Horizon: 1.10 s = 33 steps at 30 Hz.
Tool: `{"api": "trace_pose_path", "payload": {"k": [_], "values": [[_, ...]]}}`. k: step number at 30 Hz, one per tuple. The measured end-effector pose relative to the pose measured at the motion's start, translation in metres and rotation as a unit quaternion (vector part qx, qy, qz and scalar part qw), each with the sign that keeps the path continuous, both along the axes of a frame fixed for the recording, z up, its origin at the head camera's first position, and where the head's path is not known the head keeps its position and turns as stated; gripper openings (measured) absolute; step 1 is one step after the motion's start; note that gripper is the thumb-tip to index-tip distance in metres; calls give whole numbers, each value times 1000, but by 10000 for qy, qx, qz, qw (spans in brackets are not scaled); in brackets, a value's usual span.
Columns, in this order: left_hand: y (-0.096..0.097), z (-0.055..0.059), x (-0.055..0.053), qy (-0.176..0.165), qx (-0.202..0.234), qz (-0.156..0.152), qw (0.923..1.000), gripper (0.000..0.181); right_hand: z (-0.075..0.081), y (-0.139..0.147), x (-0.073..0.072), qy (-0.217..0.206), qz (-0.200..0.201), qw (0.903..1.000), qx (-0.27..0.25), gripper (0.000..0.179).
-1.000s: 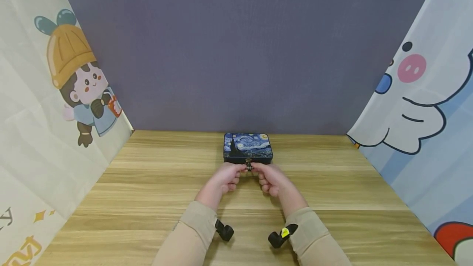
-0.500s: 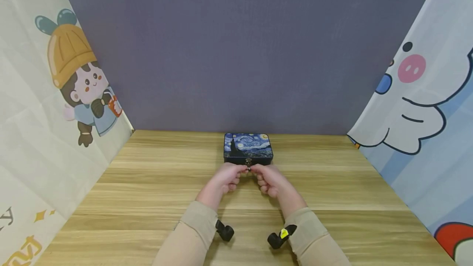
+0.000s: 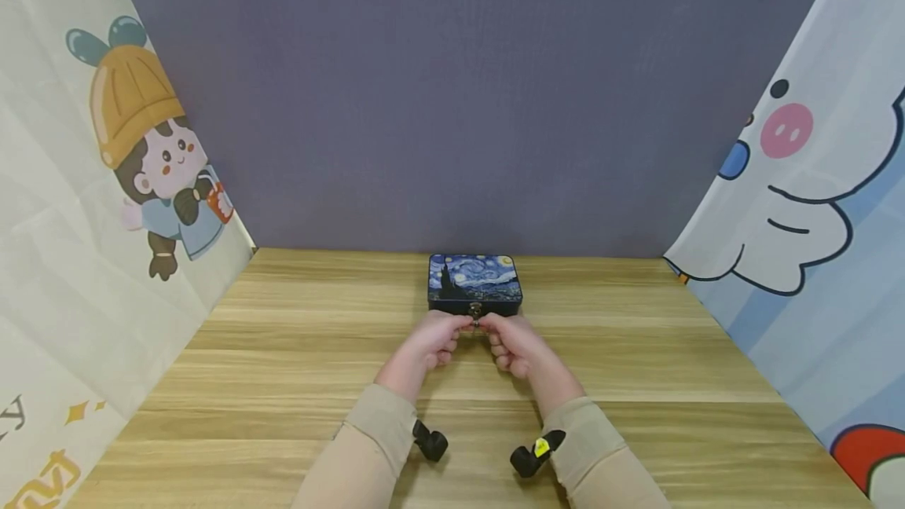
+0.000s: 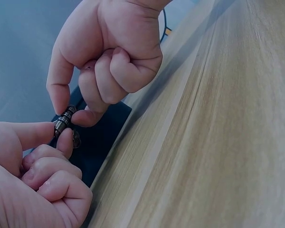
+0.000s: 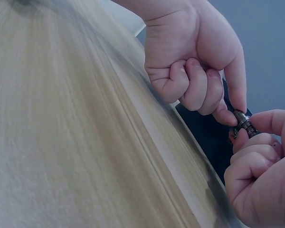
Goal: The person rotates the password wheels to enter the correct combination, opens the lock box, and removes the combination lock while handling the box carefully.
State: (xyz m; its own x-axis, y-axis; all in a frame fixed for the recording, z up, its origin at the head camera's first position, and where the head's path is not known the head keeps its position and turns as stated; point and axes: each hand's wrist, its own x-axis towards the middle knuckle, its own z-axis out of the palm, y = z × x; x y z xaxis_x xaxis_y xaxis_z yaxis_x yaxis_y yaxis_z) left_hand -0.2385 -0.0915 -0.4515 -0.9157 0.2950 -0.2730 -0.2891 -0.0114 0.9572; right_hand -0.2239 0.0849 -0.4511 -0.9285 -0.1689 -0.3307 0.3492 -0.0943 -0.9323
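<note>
A small tin box [image 3: 475, 277] with a swirling starry-night picture on its lid stands closed on the table, with a metal latch [image 3: 476, 309] at its front. At the latch is a small dark combination lock [image 4: 64, 119], barrel-shaped with ringed number dials. My left hand [image 3: 433, 338] pinches one end between thumb and index finger. From the opposite side my right hand [image 3: 519, 344] pinches the other end, likewise with thumb and index finger. The remaining fingers of both hands are curled in. Fingertips cover part of the lock in both wrist views.
The wooden table [image 3: 318, 320] meets a dark grey panel [image 3: 452, 100] just behind the tin. Printed cartoon cloths hang along the left side [image 3: 56, 258] and right side [image 3: 813, 258]. A small black camera sits on each cuff.
The right hand and forearm shift very slightly left, and the fingers move a little on the lock, covering more of it. The tin and the left hand stay in place.
</note>
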Motion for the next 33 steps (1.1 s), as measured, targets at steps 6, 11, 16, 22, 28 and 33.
{"api": "trace_pose_path", "payload": {"k": [6,11,16,22,28,33], "values": [[0,1,0,22,1,-14,10000,34,-1,-1,-1,-7,-14,10000,50,33],[0,1,1,25,19,-31,10000,34,-1,-1,-1,1,-18,10000,50,27],[0,0,0,33,26,-34,10000,33,-1,-1,-1,-3,-25,10000,43,23],[0,-1,-1,53,-5,-19,10000,32,0,-2,0,-12,-29,10000,42,27],[0,-1,-1,70,-37,-24,10000,30,-2,-2,0,-12,-44,10000,43,26],[-1,-1,-1,80,-49,-65,9999,27,-1,-2,-1,-31,-47,10000,60,23]]}}
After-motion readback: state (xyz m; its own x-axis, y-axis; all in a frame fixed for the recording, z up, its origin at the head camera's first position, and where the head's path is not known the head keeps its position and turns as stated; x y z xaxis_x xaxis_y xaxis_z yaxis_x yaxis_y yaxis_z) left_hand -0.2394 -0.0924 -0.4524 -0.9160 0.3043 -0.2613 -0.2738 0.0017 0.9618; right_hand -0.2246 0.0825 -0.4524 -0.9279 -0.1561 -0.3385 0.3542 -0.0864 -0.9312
